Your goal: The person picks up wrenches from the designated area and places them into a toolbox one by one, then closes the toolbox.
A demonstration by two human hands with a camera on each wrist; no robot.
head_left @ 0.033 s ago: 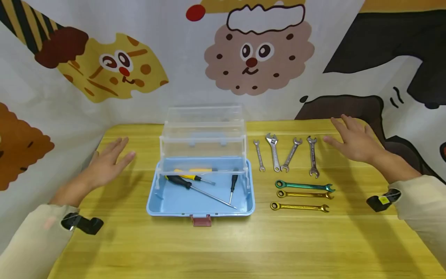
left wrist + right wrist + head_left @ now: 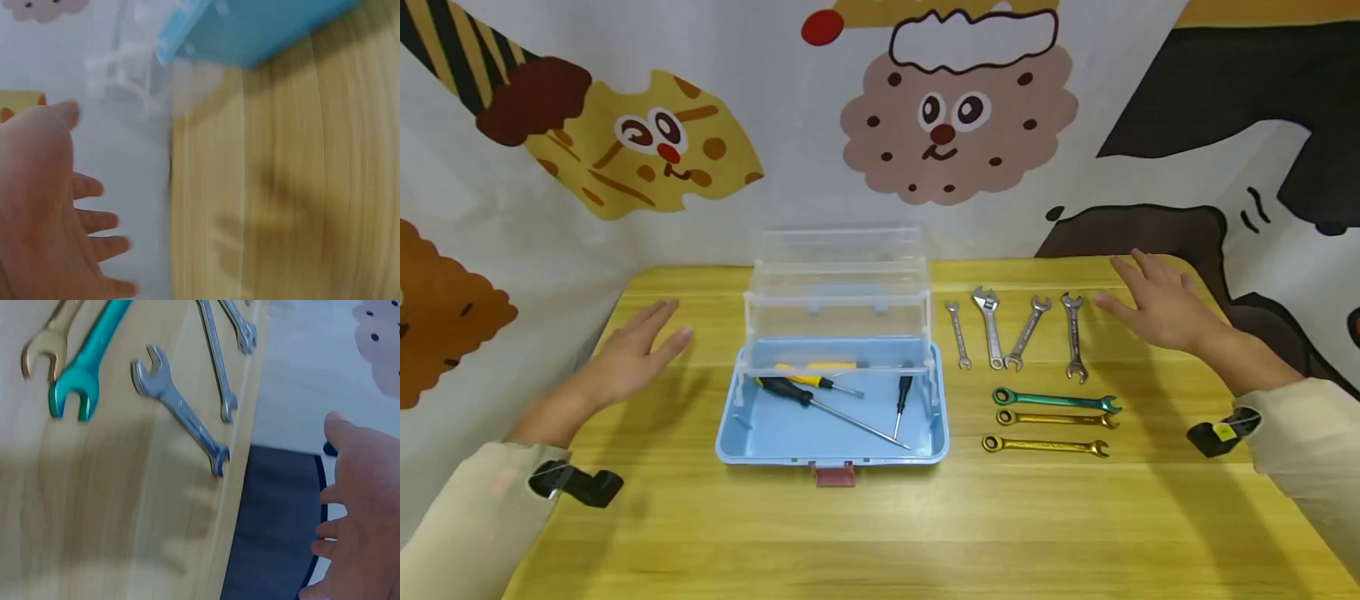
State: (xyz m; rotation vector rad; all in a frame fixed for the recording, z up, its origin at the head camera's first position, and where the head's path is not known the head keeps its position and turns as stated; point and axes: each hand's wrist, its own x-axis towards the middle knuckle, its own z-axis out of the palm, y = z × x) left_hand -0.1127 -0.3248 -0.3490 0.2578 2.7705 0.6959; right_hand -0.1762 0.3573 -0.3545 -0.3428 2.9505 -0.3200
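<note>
My left hand (image 2: 632, 354) is held above the table left of a blue toolbox (image 2: 782, 437), fingers spread and holding nothing. On the other side my right hand (image 2: 1172, 308) hovers with fingers apart, nearest to a silver open-end wrench (image 2: 1073, 337). The toolbox has its clear lid (image 2: 838, 279) raised at the back. Inside lie a long black-handled screwdriver (image 2: 786, 390), a small black screwdriver (image 2: 904, 396) and yellow-handled tools (image 2: 805, 377), partly behind a clear tray edge. An adjustable wrench (image 2: 989, 325), more silver wrenches, a green ratchet wrench (image 2: 1056, 400) and two gold ones (image 2: 1045, 446) lie right of it.
The wooden table (image 2: 880, 542) meets a white cartoon-printed curtain (image 2: 790, 125) along its back edge. A dark red latch (image 2: 834, 476) juts from the toolbox's front. Black wrist cameras (image 2: 1217, 433) sit at both sleeves.
Both hands have shifted only very slightly. The toolbox and wrenches stay where they were.
</note>
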